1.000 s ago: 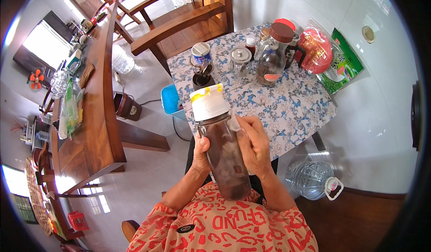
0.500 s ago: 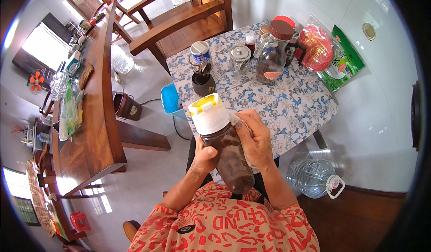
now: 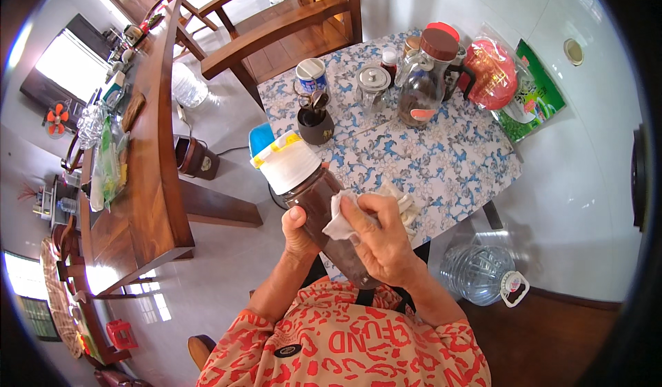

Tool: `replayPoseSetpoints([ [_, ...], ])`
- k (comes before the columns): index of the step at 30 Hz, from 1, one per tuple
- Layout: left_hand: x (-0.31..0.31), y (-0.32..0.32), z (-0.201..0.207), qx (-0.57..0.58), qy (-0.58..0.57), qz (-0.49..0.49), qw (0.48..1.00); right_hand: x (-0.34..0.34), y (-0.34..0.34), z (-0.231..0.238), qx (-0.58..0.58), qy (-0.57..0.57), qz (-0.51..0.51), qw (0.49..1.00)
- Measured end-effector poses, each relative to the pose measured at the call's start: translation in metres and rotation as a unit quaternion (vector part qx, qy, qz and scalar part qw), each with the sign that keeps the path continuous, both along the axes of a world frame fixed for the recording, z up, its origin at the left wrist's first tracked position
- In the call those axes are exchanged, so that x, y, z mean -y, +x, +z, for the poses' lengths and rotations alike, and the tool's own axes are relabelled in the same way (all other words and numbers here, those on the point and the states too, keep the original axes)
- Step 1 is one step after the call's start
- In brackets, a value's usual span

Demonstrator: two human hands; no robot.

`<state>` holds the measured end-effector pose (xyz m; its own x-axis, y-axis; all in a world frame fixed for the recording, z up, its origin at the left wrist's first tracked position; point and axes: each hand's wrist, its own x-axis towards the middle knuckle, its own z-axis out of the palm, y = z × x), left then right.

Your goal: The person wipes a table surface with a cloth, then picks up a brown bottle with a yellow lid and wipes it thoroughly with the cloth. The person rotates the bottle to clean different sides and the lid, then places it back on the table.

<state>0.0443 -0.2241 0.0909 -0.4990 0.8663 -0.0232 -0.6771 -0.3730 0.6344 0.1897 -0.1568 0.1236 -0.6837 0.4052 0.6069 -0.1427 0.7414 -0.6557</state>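
A brown see-through bottle (image 3: pixel 312 201) with a white screw cap (image 3: pixel 288 166) edged in yellow is held tilted in front of my chest, cap to the upper left. My left hand (image 3: pixel 301 235) grips its side, thumb towards me and most fingers hidden behind it. Pinched in my right hand (image 3: pixel 387 241) is a white cloth (image 3: pixel 340 216), pressed against the bottle's side; part of the cloth sticks out beyond my knuckles. The bottle's base is close to my shirt.
On the flowered table (image 3: pixel 462 163) stand a dark utensil pot (image 3: pixel 316 126), a blue-and-white can (image 3: pixel 312 77), a glass jar (image 3: pixel 373 87), a brown-lidded jug (image 3: pixel 419 94) and a red packet (image 3: pixel 490 77). A large water bottle (image 3: pixel 476 273) is on the floor at right; a wooden table (image 3: pixel 141 232) is at left.
The bottle has tilted further left, its cap moving left and slightly down. My right hand has come round to the bottle's front with the cloth, which shows more now.
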Motion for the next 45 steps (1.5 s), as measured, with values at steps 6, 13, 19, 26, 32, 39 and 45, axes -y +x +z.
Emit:
replayPoseSetpoints([
  [6, 0.006, -0.002, 0.006, 0.001, 0.039, -0.034, 0.999, -0.02, -0.003, -0.02, 0.015, -0.266, 0.102, 0.958],
  [13, 0.001, -0.003, 0.013, -0.068, 0.0, -0.018, 0.998, -0.006, 0.0, 0.006, -0.007, 0.019, -0.011, 1.0],
  [19, 0.0, 0.0, 0.005, -0.031, 0.003, -0.012, 0.999, 0.002, 0.006, 0.012, 0.002, 0.036, 0.004, 0.999],
  [26, -0.001, -0.014, 0.008, -0.043, 0.009, 0.033, 0.998, -0.008, 0.012, -0.024, 0.01, -0.191, 0.055, 0.98],
  [32, -0.005, -0.025, 0.008, -0.044, 0.007, 0.093, 0.995, -0.003, 0.02, -0.029, 0.028, -0.091, -0.032, 0.995],
  [39, -0.005, -0.027, 0.003, -0.027, 0.049, 0.114, 0.992, 0.006, 0.014, -0.014, 0.022, 0.04, -0.104, 0.993],
  [45, -0.007, -0.027, 0.008, -0.045, 0.078, 0.125, 0.988, 0.009, 0.015, -0.047, -0.052, -0.454, -0.028, 0.889],
])
